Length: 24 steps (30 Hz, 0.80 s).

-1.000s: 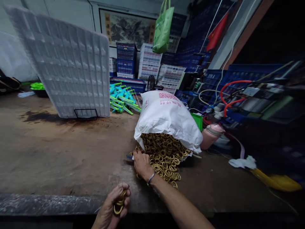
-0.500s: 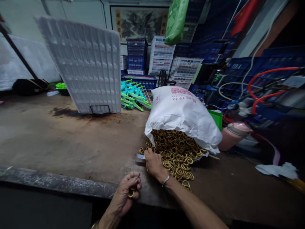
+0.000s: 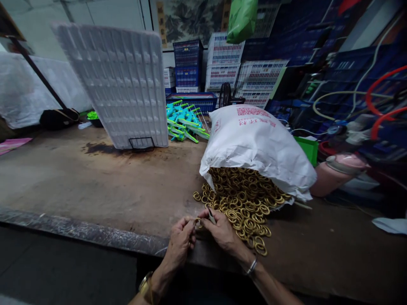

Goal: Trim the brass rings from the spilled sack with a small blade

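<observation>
My left hand (image 3: 182, 238) is closed, pinching a gold-coloured ring (image 3: 198, 221) just over the table's front edge. Close by on its right, my right hand (image 3: 222, 232) is closed too, with a small knife-like metal blade (image 3: 211, 216) sticking up between thumb and fingers. Its fingertips meet the ring's right side. Beyond the right hand, a heap of loose gold-coloured rings (image 3: 248, 207) spills from the open mouth of a white woven sack (image 3: 254, 140) lying on its side. Anything else in the curled left fingers is hidden.
A ribbed white plastic panel (image 3: 127, 84) stands upright on the brown table (image 3: 79, 182). Behind it lie turquoise and green plastic parts (image 3: 184, 120). Stacked crates (image 3: 224, 53) line the back. To the sack's right are a pink bottle (image 3: 337, 173) and red hoses (image 3: 384, 116).
My right hand has come back from the edge of the ring heap to meet my left hand. The left has risen slightly, and a ring now sits between them. The view has shifted left.
</observation>
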### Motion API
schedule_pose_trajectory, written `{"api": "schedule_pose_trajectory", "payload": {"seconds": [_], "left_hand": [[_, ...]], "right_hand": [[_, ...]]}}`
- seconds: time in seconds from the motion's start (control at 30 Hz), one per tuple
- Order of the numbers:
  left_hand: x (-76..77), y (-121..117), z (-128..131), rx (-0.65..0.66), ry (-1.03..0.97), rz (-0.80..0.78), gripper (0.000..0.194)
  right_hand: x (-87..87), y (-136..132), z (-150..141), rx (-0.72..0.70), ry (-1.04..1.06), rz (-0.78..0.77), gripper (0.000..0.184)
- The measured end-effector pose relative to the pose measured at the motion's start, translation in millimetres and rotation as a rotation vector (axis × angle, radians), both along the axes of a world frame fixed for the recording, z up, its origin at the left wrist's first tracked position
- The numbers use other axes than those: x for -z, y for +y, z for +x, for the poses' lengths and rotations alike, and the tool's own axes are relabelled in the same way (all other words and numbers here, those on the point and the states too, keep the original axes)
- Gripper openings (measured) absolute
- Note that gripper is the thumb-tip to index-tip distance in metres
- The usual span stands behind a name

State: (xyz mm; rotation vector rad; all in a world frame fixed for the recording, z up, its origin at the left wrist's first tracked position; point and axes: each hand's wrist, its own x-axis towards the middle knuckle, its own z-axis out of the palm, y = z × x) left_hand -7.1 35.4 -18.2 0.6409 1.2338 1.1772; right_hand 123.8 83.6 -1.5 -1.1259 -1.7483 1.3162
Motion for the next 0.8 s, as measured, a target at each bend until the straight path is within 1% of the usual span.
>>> {"api": "schedule_pose_trajectory", "payload": {"seconds": [0.1,0.2,0.27,0.37,0.43,0.5,0.67,0.73,0.8], "left_hand": [[-1.3,-2.1,0.9,0.013,0.046,0.015,0.034],[-2.7,-3.4,2.6,0.002,0.157,0.037,0.034],[-2.4,-3.6,3.9,-0.015,0.232,0.094,0.033],[-0.7,-3.8,5.1,-0.022,0.302,0.211,0.027],[-0.5,-4.6,5.4,-0.013,0.317,0.232,0.025],[-1.4,-6.4,5.2,0.003,0.299,0.194,0.025],[-3.9,-12.4,3.9,0.103,0.149,0.016,0.029],[-2.9,-13.9,2.9,0.131,0.091,-0.013,0.030],[-1.4,-14.6,2.0,0.136,0.029,-0.005,0.030]], "right_hand": [[0.9,-2.8,-1.3,0.004,0.025,-0.036,0.016],[4.0,-3.4,-2.0,0.036,0.010,-0.056,0.021],[7.5,-3.1,-1.7,0.044,-0.017,-0.086,0.025],[14.1,-2.9,-0.9,0.014,-0.064,-0.159,0.035],[17.1,-3.6,-0.7,-0.006,-0.081,-0.192,0.041],[17.2,-4.9,-1.6,-0.015,-0.073,-0.196,0.041],[8.1,-8.0,-6.7,0.022,-0.043,-0.134,0.026],[5.9,-8.2,-8.4,0.015,-0.053,-0.118,0.025],[6.5,-7.8,-9.0,0.018,-0.071,-0.094,0.027]]}}
